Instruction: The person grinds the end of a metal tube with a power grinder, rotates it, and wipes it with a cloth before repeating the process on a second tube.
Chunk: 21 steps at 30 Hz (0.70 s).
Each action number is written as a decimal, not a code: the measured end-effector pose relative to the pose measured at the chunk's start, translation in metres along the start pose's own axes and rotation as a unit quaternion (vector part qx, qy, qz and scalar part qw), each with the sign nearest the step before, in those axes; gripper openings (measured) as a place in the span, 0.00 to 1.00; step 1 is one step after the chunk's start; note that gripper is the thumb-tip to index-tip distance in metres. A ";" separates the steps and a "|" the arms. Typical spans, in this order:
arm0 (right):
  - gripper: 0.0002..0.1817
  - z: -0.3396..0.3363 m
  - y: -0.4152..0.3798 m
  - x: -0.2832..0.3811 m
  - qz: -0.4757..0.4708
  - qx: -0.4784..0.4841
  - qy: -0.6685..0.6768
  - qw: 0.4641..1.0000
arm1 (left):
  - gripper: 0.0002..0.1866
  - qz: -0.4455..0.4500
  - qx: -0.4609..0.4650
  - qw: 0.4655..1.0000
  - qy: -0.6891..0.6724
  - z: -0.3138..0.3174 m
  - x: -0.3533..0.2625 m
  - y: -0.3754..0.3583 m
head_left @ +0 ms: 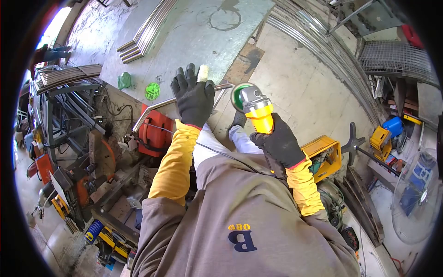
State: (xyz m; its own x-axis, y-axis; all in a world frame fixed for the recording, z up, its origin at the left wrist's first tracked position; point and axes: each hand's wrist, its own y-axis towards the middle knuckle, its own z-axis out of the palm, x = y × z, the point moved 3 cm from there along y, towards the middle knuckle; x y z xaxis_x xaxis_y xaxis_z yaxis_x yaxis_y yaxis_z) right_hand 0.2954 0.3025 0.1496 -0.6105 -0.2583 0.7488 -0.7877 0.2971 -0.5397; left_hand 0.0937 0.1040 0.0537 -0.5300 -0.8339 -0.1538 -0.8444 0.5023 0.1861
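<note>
left hand (194,100) over bent tube (173,100), 11 o'clock, fingers slightly spread; right hand (280,144) wraps fingers round yellow grinder (257,111), 1 o'clock; shirt (217,198) marked "b"; stained grey sheet (184,41), 12; fan (417,196), 4.

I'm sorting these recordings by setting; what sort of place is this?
Most likely a metalworking shop. The right hand holds a yellow angle grinder, bundled metal tubes lie on a large sheet, and long metal bars lie on the floor.
</note>
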 end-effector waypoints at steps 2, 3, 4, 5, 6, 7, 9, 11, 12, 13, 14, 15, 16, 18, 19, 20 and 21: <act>0.30 -0.003 0.000 0.000 -0.007 0.001 0.012 1.000 | 0.30 0.002 -0.015 1.000 0.002 -0.006 -0.005 -0.007; 0.29 -0.003 0.001 -0.003 0.001 -0.001 0.021 1.000 | 0.30 -0.001 -0.013 1.000 -0.003 -0.011 -0.008 -0.010; 0.29 -0.004 0.001 -0.005 0.007 -0.002 0.029 1.000 | 0.30 -0.002 -0.011 1.000 -0.014 -0.016 -0.011 -0.014; 0.29 -0.005 0.001 -0.006 0.008 0.000 0.023 1.000 | 0.30 -0.004 -0.010 1.000 -0.024 -0.019 -0.013 -0.018; 0.30 -0.006 0.000 -0.006 0.006 0.001 0.022 1.000 | 0.30 -0.010 -0.010 1.000 -0.026 -0.020 -0.013 -0.024; 0.31 -0.005 0.000 -0.005 0.004 0.002 0.022 1.000 | 0.31 0.003 -0.026 0.999 -0.038 -0.021 -0.014 -0.029; 0.31 -0.005 0.000 -0.006 0.010 0.006 0.013 1.000 | 0.31 0.011 -0.041 0.998 -0.053 -0.022 -0.014 -0.034; 0.31 -0.006 -0.004 -0.004 0.022 0.008 0.006 1.000 | 0.33 0.020 -0.050 0.996 -0.065 -0.024 -0.015 -0.038; 0.31 -0.007 -0.005 0.001 0.029 0.010 0.009 0.999 | 0.33 0.017 -0.050 0.996 -0.069 -0.024 -0.015 -0.039; 0.31 -0.007 -0.006 0.004 0.037 0.013 0.013 0.999 | 0.35 0.019 -0.048 0.996 -0.075 -0.025 -0.015 -0.041; 0.31 -0.007 -0.007 0.005 0.038 0.013 0.009 0.999 | 0.38 0.022 -0.046 0.995 -0.082 -0.026 -0.014 -0.042; 0.31 -0.007 -0.007 0.006 0.033 0.016 -0.002 0.999 | 0.38 0.020 -0.046 0.995 -0.085 -0.028 -0.015 -0.043; 0.31 -0.007 -0.008 0.006 0.029 0.018 -0.011 0.999 | 0.40 0.020 -0.038 0.995 -0.086 -0.032 -0.016 -0.044; 0.31 -0.005 -0.008 0.008 0.025 0.021 -0.016 0.999 | 0.43 0.020 -0.028 0.995 -0.089 -0.033 -0.017 -0.048; 0.32 -0.004 -0.008 0.009 0.019 0.025 -0.018 0.999 | 0.44 0.018 -0.032 0.995 -0.090 -0.034 -0.018 -0.049; 0.32 -0.004 -0.007 0.009 0.020 0.025 -0.019 0.999 | 0.45 0.017 -0.036 0.995 -0.089 -0.033 -0.018 -0.050; 0.32 -0.003 -0.006 0.008 0.026 0.029 -0.021 0.999 | 0.45 0.016 -0.036 0.995 -0.090 -0.032 -0.019 -0.051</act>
State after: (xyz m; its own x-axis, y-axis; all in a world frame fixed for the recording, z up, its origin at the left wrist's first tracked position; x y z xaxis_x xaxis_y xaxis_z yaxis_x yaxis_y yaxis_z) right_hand 0.2955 0.3010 0.1602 -0.6524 -0.2819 0.7035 -0.7578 0.2573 -0.5996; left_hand 0.1489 0.0869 0.0784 -0.5676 -0.7600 -0.3166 -0.8224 0.5050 0.2620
